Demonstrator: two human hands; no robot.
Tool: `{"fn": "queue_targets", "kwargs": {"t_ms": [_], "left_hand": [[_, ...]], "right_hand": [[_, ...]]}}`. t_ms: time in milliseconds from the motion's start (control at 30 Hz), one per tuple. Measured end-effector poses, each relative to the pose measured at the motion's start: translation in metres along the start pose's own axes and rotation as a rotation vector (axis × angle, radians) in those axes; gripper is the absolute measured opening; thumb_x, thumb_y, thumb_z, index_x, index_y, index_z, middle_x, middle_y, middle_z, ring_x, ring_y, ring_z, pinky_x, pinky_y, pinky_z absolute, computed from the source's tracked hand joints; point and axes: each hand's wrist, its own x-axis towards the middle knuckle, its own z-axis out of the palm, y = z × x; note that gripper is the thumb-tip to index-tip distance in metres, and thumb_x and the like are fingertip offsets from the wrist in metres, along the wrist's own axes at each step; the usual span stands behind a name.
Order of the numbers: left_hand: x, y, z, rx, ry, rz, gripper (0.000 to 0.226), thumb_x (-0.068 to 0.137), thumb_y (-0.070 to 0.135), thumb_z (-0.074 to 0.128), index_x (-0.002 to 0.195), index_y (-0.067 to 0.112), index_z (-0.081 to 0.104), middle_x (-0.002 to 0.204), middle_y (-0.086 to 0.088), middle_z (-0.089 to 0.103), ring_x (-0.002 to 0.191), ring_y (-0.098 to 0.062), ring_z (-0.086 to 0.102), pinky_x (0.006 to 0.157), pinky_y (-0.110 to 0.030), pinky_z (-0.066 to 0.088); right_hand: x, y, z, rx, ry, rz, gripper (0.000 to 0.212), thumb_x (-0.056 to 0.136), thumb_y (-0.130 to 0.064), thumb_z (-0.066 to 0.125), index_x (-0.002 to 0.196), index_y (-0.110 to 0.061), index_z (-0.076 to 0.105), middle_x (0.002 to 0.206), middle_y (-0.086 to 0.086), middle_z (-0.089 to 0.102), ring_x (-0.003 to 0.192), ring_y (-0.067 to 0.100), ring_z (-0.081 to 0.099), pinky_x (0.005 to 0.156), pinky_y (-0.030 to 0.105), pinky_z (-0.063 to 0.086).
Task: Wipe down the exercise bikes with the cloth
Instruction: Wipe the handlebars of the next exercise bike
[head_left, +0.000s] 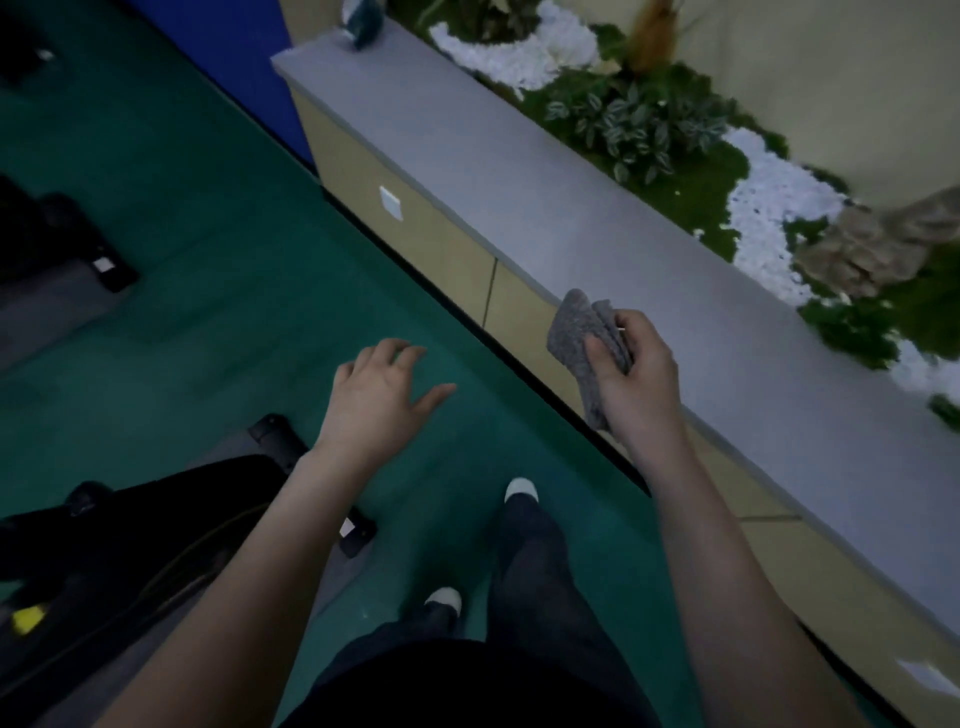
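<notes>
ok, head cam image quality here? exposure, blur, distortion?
Head view: dim and underexposed, the bike at lower left nearly black with no detail; wide-angle bending on the ledge; soft blur toward the corners; cloth and right hand reasonably sharp; no glare.

Dim light. Green floor (218, 249) fills 9 o'clock. Grey-topped ledge (519, 197) with tan panels runs 11 to 4 o'clock. Behind it a planter bed (639, 119) with white pebbles (769, 208), rocks at 3. Blue panel (228, 57) at 11, possibly a wall.
</notes>
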Motion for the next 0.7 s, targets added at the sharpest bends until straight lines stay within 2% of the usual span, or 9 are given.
{"fn": "queue_targets", "kwargs": {"t_ms": [233,333,433,567,700], "left_hand": [[0.066,0.031,-0.011,-0.022,0.114,-0.203,0.064,0.09,0.057,0.046,0.138,0.014,0.045,0.137,-0.005,0.049,0.126,-0.027,0.043,0.102,-0.041,0.032],[0.088,0.039,-0.018,-0.035,0.149,-0.276,0.064,0.091,0.056,0.045,0.14,0.015,0.043,0.137,-0.004,0.048,0.126,-0.026,0.042,0.102,-0.04,0.031],[0.099,0.034,-0.022,-0.045,0.157,-0.35,0.063,0.091,0.054,0.047,0.14,0.014,0.043,0.137,-0.005,0.049,0.127,-0.026,0.042,0.103,-0.04,0.031],[0.113,0.014,-0.03,-0.06,0.188,-0.456,0.062,0.09,0.053,0.05,0.137,0.012,0.046,0.134,-0.007,0.051,0.124,-0.029,0.045,0.1,-0.043,0.034],[0.136,-0.02,-0.039,-0.07,0.227,-0.534,0.061,0.09,0.052,0.052,0.136,0.013,0.048,0.132,-0.007,0.053,0.123,-0.029,0.046,0.099,-0.042,0.034]], "right_hand": [[0.122,-0.004,-0.004,0.017,-0.194,-0.113,0.01,0.097,-0.017,0.051,0.106,-0.021,0.055,0.091,-0.019,0.058,0.076,-0.014,0.055,0.064,0.004,0.042],[0.165,-0.01,0.004,-0.005,-0.275,-0.167,0.012,0.096,-0.017,0.052,0.107,-0.016,0.057,0.09,-0.014,0.06,0.079,-0.005,0.056,0.065,0.008,0.044],[0.194,-0.019,0.023,-0.015,-0.343,-0.212,0.016,0.096,-0.016,0.053,0.111,-0.012,0.057,0.096,-0.006,0.061,0.085,0.005,0.058,0.066,0.006,0.043],[0.225,-0.034,0.06,-0.005,-0.449,-0.226,0.023,0.095,-0.016,0.053,0.117,-0.01,0.057,0.11,0.0,0.064,0.102,0.014,0.061,0.086,0.027,0.05],[0.254,-0.055,0.108,-0.001,-0.522,-0.279,0.021,0.095,-0.014,0.053,0.115,-0.012,0.058,0.11,0.001,0.065,0.103,0.016,0.061,0.088,0.031,0.05]]}}
